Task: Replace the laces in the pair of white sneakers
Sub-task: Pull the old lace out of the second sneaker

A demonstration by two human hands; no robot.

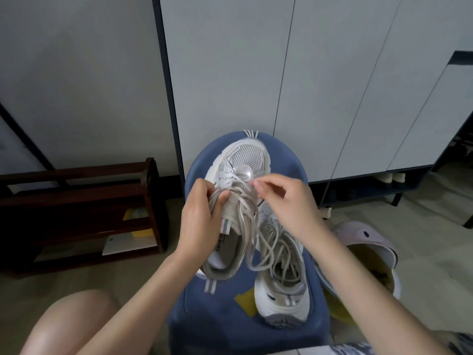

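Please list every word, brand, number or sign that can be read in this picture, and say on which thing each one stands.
"CECE C": on the insole of the left sneaker; the rest is hidden by the upper.
Small line under it: too small to read.
Dark print on the right sneaker's insole: crossed by laces, unreadable.
Nothing else legible.

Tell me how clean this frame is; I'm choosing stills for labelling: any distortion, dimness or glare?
Head view: wide-angle bending bows the cabinet edges; light dim and flat; small sheen on the sneaker tongue; right hand fingertips slightly soft.
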